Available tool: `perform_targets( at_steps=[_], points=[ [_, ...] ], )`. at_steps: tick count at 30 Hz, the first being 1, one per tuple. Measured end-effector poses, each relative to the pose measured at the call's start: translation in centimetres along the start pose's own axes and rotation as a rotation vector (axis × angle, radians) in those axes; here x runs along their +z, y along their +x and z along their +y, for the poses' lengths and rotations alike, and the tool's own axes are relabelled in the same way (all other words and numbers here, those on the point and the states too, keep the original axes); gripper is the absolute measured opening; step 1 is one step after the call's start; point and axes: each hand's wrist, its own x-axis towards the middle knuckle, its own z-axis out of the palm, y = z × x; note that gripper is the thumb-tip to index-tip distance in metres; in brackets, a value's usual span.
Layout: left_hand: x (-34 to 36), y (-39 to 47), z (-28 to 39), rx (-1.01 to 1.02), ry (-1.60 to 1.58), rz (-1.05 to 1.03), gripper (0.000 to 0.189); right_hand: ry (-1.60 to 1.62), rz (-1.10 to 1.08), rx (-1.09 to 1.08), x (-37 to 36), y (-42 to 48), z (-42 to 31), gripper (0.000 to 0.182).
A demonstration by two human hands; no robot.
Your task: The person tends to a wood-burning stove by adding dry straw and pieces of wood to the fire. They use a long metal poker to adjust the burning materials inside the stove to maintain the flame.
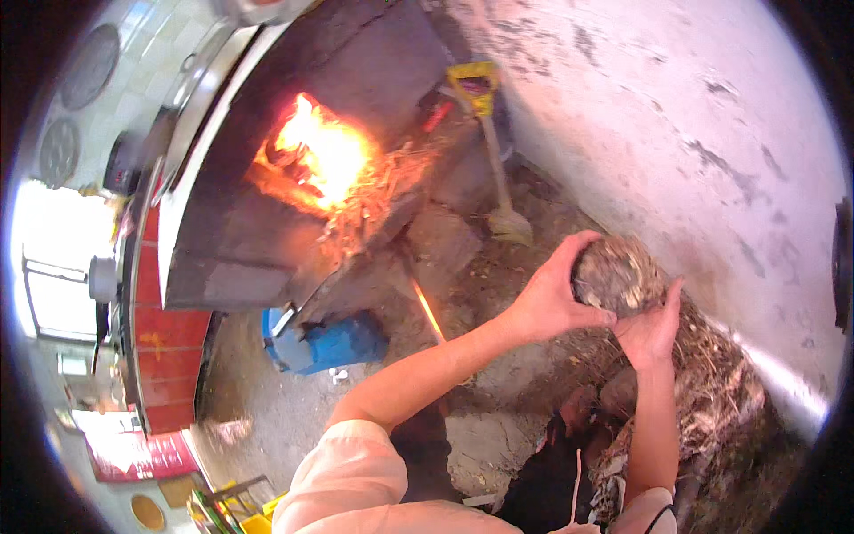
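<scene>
My left hand [560,294] and my right hand [650,334] hold a round clump of dry plant matter [617,274] between them, near the wall at the right. The left hand grips it from the left side, thumb below; the right hand supports it from below and the right. What the clump is made of, or whether it fills a container, I cannot tell. To the upper left, a fire [327,157] burns under a dark hood, with wood chips or kindling [363,217] at its near edge.
A yellow-handled shovel [497,160] leans by the wall. A blue plastic container [327,344] lies on the floor at left. A thin rod [427,310] with a bright orange stretch slants down from the hearth. Dry brush [714,394] is heaped along the wall [674,133].
</scene>
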Motion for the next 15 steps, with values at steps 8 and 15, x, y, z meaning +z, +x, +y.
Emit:
perform_targets(
  at_steps=[8, 15],
  points=[
    [-14.2, -4.3, -2.0, -0.194, -0.488, 0.746, 0.035, -0.305, 0.153, 0.009, -5.9, 0.9, 0.4, 0.023],
    [-33.5, -1.1, -3.5, 0.015, -0.428, 1.298, 0.048, -0.314, 0.381, -0.023, -10.8, -1.2, 1.3, 0.017]
  ],
)
